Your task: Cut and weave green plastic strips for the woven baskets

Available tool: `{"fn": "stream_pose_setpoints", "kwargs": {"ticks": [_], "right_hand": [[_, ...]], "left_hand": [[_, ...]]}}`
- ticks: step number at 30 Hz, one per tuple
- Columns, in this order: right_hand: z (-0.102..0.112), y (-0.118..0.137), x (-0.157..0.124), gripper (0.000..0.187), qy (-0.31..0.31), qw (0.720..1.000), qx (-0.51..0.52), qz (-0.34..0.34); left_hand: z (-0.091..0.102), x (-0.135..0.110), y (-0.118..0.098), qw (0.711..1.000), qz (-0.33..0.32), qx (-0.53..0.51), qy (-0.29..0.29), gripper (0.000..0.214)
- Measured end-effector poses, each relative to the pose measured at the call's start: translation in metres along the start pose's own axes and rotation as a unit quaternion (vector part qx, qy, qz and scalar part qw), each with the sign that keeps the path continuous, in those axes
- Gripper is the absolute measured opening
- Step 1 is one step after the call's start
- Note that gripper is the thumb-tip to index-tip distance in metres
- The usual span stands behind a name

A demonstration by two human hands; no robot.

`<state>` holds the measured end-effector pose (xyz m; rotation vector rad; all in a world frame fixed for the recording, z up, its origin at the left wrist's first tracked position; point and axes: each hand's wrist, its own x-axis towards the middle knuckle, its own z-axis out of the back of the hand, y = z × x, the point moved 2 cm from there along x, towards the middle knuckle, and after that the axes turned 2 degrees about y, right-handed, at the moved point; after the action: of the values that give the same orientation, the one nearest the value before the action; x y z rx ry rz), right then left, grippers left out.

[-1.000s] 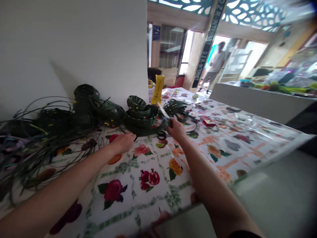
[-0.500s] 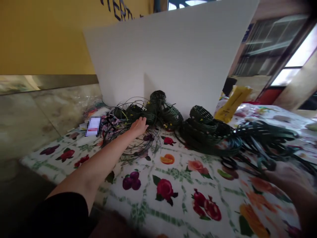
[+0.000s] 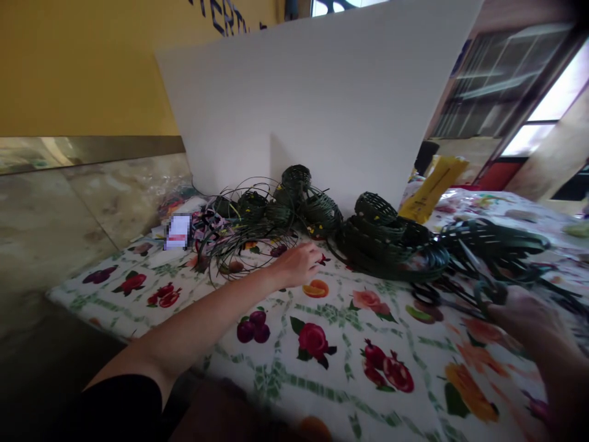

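My left hand (image 3: pixel 298 265) is over the middle of the table, fingers loosely bent and apart, with nothing visible in them. Just behind it lies a tangle of thin dark green strips (image 3: pixel 243 242). My right hand (image 3: pixel 529 313), slightly blurred, is closed round the handles of a pair of scissors (image 3: pixel 476 263), blades pointing up and to the left. Black-handled scissors (image 3: pixel 426 294) lie to the left of that hand. Small woven green baskets (image 3: pixel 322 212) with yellow bits stand behind the left hand. A coil of dark green strips (image 3: pixel 381 252) lies to their right, with another woven basket (image 3: pixel 375 207) on top.
A fruit-and-flower tablecloth (image 3: pixel 280 393) covers the table. A tall white board (image 3: pixel 294 98) stands behind the baskets. Loose green strips (image 3: pixel 501 242) lie at right, near a yellow packet (image 3: pixel 432 190). A blurred-out white item (image 3: pixel 178 232) and plastic bags sit at left.
My left hand has moved right and nearer, away from the tangled strips and baskets to above the tablecloth. The right hand stays at the right with the scissors. The view has shifted slightly.
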<state>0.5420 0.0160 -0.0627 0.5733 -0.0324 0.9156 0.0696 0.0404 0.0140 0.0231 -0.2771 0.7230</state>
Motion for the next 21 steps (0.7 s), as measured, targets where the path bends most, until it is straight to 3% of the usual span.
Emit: {"fn": "stream_pose_setpoints", "kwargs": {"ticks": [5, 10, 21], "right_hand": [[0.011, 0.024, -0.016, 0.022, 0.041, 0.995, -0.085, 0.017], [0.025, 0.044, -0.036, 0.033, 0.024, 0.993, -0.098, 0.055], [0.046, 0.037, -0.036, 0.025, -0.062, 0.998, -0.017, 0.021]], "left_hand": [[-0.012, 0.021, -0.036, 0.998, -0.057, -0.024, 0.011, 0.02], [-0.029, 0.051, -0.078, 0.992, -0.116, -0.052, 0.017, 0.019], [-0.087, 0.147, -0.177, 0.981, -0.185, -0.045, 0.049, 0.021]]}}
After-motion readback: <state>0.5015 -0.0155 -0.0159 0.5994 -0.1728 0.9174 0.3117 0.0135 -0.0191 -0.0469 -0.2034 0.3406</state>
